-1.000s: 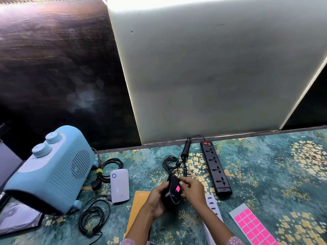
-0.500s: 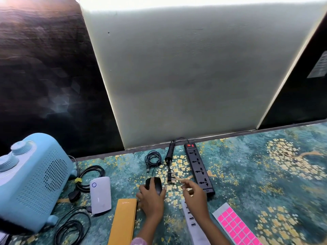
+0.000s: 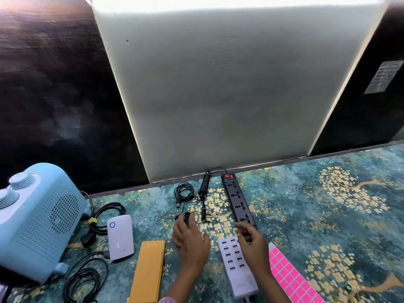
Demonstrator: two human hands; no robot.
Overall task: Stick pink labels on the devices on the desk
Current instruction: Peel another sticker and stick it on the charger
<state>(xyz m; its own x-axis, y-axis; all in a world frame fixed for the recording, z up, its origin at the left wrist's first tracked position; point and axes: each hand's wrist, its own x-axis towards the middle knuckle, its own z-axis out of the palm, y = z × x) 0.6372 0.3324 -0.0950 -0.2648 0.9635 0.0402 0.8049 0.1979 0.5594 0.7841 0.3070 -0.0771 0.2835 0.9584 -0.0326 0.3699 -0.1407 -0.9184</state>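
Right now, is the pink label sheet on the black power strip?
No, the pink sheet of square labels lies apart from the long black power strip.

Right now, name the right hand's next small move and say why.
Probably move to the pink sheet of square labels and peel one: the right hand looks empty above the white multi-port charger, which shows no label.

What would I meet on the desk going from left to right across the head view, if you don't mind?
Blue heater → white plug-in unit → yellow case → left hand over the black mouse → white USB hub → pink label sheet.
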